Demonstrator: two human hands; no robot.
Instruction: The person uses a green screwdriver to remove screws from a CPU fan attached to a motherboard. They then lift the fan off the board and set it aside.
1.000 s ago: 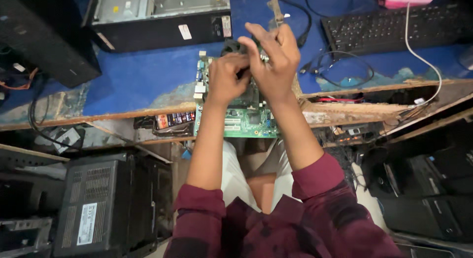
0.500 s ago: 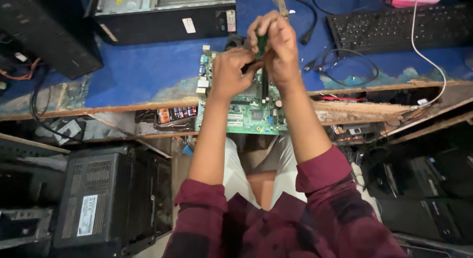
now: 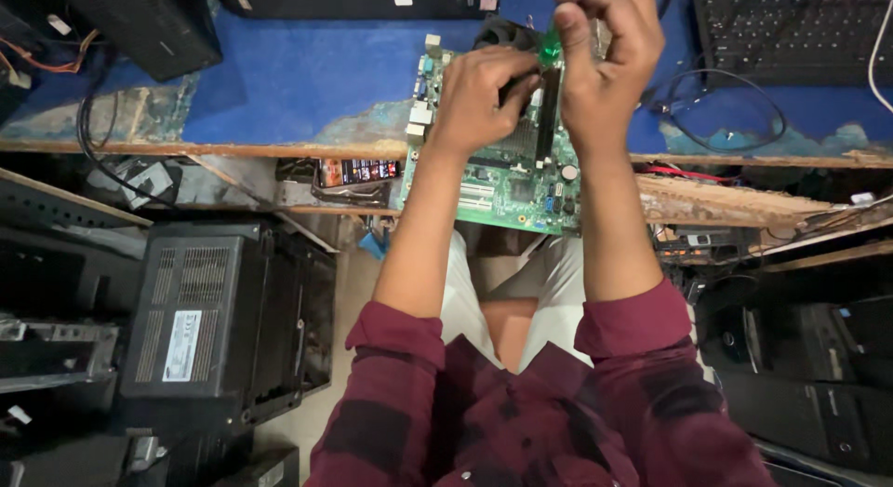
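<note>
A green motherboard [image 3: 507, 185] lies on the blue bench top, its near end hanging over the wooden edge. Both my hands are raised over its far half. My left hand [image 3: 479, 96] and my right hand [image 3: 605, 64] together pinch a narrow black memory stick with a green tip [image 3: 549, 106], held upright on its long edge above the board. A dark round cooler fan [image 3: 498, 33] shows just beyond my left hand, mostly hidden.
A black keyboard [image 3: 791, 31] lies at the far right with a looped black cable [image 3: 726, 115] beside it. A black computer case [image 3: 139, 26] stands far left. Under the bench are a black printer-like box [image 3: 223, 310] at left and dark cases [image 3: 819, 375] at right.
My hands have lifted a little and moved toward the camera over the board, still gripping the memory stick. The view has shifted closer to the bench.
</note>
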